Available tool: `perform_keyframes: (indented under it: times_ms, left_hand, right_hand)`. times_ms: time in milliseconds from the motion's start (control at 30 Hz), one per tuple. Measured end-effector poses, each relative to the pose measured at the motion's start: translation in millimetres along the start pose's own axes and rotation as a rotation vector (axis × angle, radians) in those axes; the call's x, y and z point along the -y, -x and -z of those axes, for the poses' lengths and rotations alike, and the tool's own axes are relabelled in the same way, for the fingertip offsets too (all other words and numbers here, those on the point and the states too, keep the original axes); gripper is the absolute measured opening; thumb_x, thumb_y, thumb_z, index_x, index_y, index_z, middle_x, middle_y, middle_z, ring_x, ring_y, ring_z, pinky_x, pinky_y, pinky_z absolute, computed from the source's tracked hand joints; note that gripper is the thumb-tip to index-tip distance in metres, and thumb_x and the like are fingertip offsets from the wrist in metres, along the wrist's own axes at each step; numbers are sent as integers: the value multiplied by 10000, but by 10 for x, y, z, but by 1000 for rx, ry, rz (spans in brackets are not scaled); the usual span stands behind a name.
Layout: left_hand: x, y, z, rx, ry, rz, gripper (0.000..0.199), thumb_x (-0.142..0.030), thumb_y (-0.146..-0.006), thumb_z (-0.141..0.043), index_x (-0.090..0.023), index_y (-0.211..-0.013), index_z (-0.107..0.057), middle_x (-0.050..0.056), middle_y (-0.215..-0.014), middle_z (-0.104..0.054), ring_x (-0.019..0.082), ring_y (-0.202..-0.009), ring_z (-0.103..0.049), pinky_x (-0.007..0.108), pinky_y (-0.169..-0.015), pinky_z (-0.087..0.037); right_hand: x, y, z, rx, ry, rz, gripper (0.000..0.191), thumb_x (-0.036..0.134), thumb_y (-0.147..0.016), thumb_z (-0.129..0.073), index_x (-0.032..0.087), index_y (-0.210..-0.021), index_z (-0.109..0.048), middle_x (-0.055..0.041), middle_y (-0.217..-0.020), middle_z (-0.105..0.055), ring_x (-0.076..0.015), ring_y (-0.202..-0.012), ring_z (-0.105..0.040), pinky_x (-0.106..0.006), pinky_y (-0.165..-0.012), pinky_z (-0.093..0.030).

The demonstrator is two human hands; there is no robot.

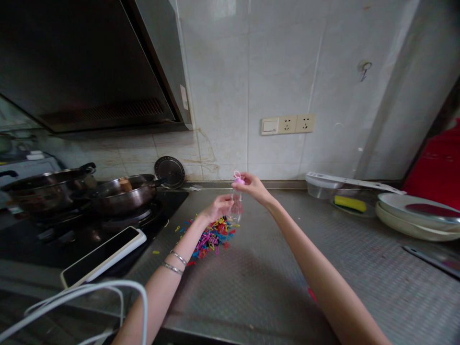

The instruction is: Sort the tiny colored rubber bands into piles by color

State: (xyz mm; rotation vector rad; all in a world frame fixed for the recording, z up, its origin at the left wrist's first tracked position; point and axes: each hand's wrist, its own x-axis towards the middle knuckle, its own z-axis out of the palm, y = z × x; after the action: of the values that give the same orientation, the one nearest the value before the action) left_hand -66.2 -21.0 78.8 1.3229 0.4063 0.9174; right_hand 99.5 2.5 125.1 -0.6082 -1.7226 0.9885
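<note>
A small clear plastic bottle (pixel 235 211) is held upright over the metal counter, between my two hands. My right hand (pixel 252 186) pinches its pink cap (pixel 237 182), which has a loop on top. My left hand (pixel 217 208) grips the bottle's side lower down, fingers closed around it. Below and behind my left wrist lies a pile of small colourful rubber bands (pixel 212 238), in blue, red, yellow, pink and purple. Part of the pile is hidden by my left hand and forearm. Whether the cap sits fully on the bottle I cannot tell.
Two pans (pixel 120 196) stand on the black stove at left, with a phone-like device (pixel 102 254) and white cable (pixel 136 287) nearer me. At right are a plastic tub (pixel 321 187), a yellow sponge (pixel 350 203), stacked plates (pixel 413 223) and a dark-handled utensil (pixel 429 261).
</note>
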Motion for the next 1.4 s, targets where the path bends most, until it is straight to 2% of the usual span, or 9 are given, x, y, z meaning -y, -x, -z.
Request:
perform_keyframes:
  times_ms: [200, 367, 467, 667, 867, 1000, 1100, 1233, 1400]
  left_hand:
    - [-25, 19, 226, -107, 17, -91, 351, -200, -664, -640, -123, -1003, -588, 105, -895, -653, 222, -862, -609, 389, -875, -395]
    - [-52, 59, 376, -193, 15, -138, 365, -207, -657, -647, -124, -1006, -577, 104, -910, -650, 212, -867, -609, 386, -883, -398]
    - [-39, 60, 363, -200, -11, -114, 364, -202, -658, -649, -127, -1005, -573, 104, -906, -649, 209, -865, -610, 384, -878, -404]
    - [-12, 35, 249, -162, -78, -43, 349, -190, -637, -666, -121, -972, -593, 92, -879, -647, 210, -840, -613, 382, -854, -420]
    - [-22, 20, 329, -293, -110, -116, 334, -200, -636, -667, -114, -949, -585, 102, -892, -641, 192, -840, -611, 361, -858, -418]
    - [-13, 21, 339, -310, -129, -112, 320, -176, -623, -677, -114, -923, -588, 89, -880, -640, 174, -826, -612, 350, -867, -411]
    - [-3, 19, 293, -273, -147, -81, 352, -167, -605, -690, -121, -939, -590, 77, -870, -642, 175, -819, -615, 347, -863, -411]
    - [-12, 10, 274, -294, -170, -73, 383, -166, -580, -704, -119, -942, -589, 77, -857, -646, 180, -819, -616, 332, -843, -418]
    - [-27, 2, 319, -425, -218, -112, 379, -173, -573, -701, -129, -931, -587, 64, -824, -652, 164, -789, -618, 292, -794, -428]
  right_hand:
    - [-17, 3, -78, 98, -154, -90, 682, 408, -718, -577, 225, -1307, -286, -92, -1123, -568, -179, -980, -549, -325, -801, -453]
    - [-27, -13, 10, -44, -147, -117, 602, 426, -720, -563, 213, -1248, -367, -80, -965, -642, -190, -951, -570, -355, -806, -442]
    - [-69, -33, -1, -108, -128, -145, 551, 418, -716, -562, 203, -1202, -417, -83, -962, -640, -191, -936, -576, -350, -796, -446]
    - [-112, -51, -77, 2, -192, -179, 619, 448, -740, -528, 236, -1284, -323, -64, -996, -629, -174, -908, -586, -342, -798, -448]
    - [-88, -48, 1, -73, -146, -169, 519, 511, -784, -418, 226, -1216, -397, -71, -940, -648, -182, -909, -585, -341, -773, -457]
    - [-110, -44, -24, -107, -112, -186, 518, 491, -776, -445, 234, -1223, -387, -81, -1095, -590, -185, -972, -558, -339, -788, -448]
    - [-121, -40, -71, -48, -145, -228, 562, 488, -779, -449, 255, -1275, -322, -83, -1163, -549, -184, -990, -554, -344, -799, -442]
    - [-116, -45, -66, 10, -204, -235, 584, 525, -803, -373, 241, -1303, -271, -85, -1045, -619, -179, -920, -589, -359, -789, -447]
    - [-118, -56, -25, -2, -199, -223, 582, 551, -796, -358, 230, -1278, -307, -81, -947, -656, -188, -897, -598, -377, -785, -444]
